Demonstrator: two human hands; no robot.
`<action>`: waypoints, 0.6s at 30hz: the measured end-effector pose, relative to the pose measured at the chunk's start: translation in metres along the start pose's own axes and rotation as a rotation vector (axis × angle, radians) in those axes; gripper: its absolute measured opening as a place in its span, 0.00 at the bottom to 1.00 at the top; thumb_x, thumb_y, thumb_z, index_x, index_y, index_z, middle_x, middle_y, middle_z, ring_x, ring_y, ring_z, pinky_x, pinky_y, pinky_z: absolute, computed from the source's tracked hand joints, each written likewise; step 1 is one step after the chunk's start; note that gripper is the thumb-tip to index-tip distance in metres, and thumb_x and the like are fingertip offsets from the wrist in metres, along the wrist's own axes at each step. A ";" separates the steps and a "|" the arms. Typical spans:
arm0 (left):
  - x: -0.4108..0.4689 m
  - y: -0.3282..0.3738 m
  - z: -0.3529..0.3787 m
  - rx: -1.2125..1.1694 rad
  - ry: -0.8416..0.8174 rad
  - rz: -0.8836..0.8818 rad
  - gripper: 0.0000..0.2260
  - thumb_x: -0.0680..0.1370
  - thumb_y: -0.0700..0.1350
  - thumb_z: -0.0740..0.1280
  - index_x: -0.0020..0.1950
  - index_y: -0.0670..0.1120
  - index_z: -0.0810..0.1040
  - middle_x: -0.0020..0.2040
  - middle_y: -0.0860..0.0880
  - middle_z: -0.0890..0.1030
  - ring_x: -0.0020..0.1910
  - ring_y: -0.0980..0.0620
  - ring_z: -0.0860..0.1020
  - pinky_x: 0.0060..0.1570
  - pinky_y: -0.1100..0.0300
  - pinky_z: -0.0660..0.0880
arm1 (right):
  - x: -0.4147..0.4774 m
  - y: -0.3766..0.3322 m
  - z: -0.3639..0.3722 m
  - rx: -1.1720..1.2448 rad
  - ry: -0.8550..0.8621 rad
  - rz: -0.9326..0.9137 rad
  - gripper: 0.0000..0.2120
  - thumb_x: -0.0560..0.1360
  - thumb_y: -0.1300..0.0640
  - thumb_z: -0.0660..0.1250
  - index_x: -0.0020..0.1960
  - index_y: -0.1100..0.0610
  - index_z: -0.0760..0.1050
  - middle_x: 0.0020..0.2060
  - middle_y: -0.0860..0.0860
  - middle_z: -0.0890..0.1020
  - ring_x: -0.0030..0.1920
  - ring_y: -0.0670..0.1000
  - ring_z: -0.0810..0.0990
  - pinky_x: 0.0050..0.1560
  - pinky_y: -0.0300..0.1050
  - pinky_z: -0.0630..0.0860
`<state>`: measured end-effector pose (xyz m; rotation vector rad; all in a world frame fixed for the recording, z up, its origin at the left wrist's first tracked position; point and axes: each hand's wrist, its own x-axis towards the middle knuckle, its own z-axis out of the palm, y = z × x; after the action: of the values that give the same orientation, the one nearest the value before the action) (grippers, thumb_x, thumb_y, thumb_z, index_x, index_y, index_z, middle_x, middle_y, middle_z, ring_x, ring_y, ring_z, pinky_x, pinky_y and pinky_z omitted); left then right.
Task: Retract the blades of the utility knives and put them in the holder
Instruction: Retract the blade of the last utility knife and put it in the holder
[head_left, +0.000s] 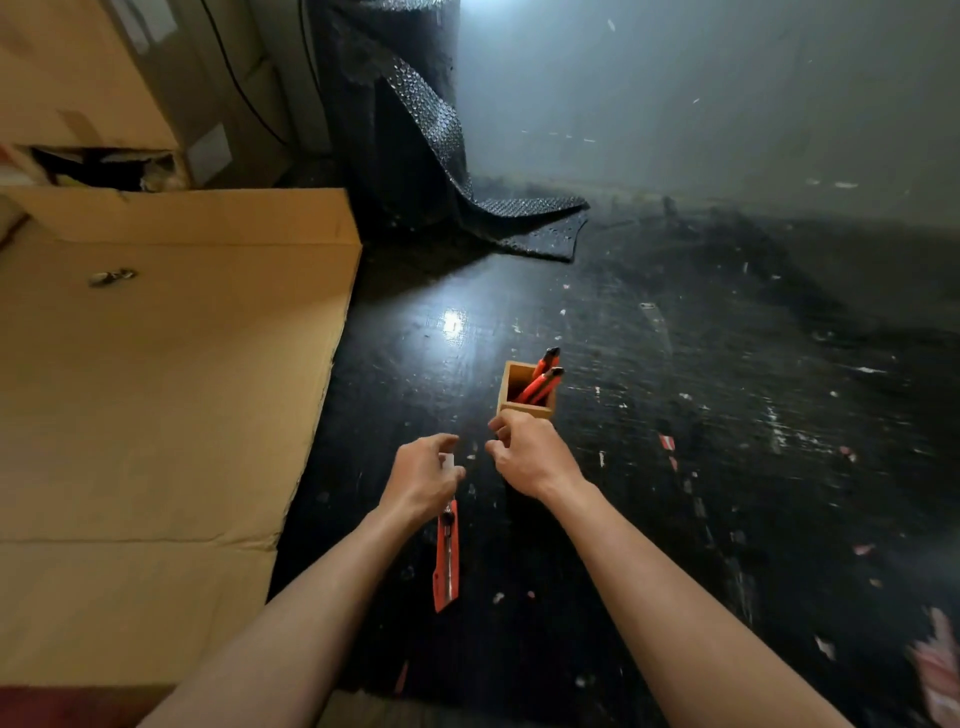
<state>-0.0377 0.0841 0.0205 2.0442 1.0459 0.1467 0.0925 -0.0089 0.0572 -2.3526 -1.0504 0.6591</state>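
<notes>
Holding a red knife (447, 556) by its blade end, the left grip (422, 479) has its fingers closed around it, and the handle hangs down toward the person, below the wrist. A pale bit of blade shows between the fingers. The right grip (524, 451), just right of the left one and apart from it, is loosely curled with nothing in it. Just beyond the right grip stands the wooden holder (525, 408) on the black table (675, 467), with two red knives (540, 382) leaning inside. Cardboard (171, 364) lies left of the left grip.
</notes>
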 end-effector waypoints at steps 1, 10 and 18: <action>-0.006 -0.008 0.000 0.019 -0.009 -0.013 0.23 0.76 0.41 0.74 0.71 0.44 0.78 0.64 0.46 0.83 0.59 0.51 0.83 0.59 0.60 0.80 | -0.007 0.002 0.009 -0.014 -0.017 0.007 0.14 0.80 0.56 0.69 0.64 0.56 0.79 0.58 0.54 0.85 0.58 0.55 0.84 0.60 0.55 0.81; -0.052 -0.052 0.017 0.020 -0.083 -0.173 0.13 0.74 0.44 0.75 0.58 0.46 0.84 0.52 0.49 0.87 0.52 0.51 0.84 0.52 0.58 0.81 | -0.059 0.013 0.073 0.033 -0.390 0.218 0.14 0.80 0.55 0.68 0.65 0.54 0.79 0.51 0.50 0.84 0.49 0.48 0.85 0.52 0.49 0.85; -0.068 -0.062 0.036 -0.191 -0.109 -0.278 0.13 0.78 0.35 0.71 0.59 0.48 0.84 0.44 0.58 0.83 0.45 0.61 0.82 0.42 0.71 0.74 | -0.095 0.023 0.105 0.269 -0.337 0.309 0.17 0.81 0.61 0.67 0.69 0.51 0.73 0.50 0.47 0.81 0.47 0.45 0.84 0.46 0.42 0.82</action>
<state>-0.1056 0.0328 -0.0309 1.6984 1.1877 -0.0090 -0.0132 -0.0726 -0.0156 -2.2280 -0.6741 1.2633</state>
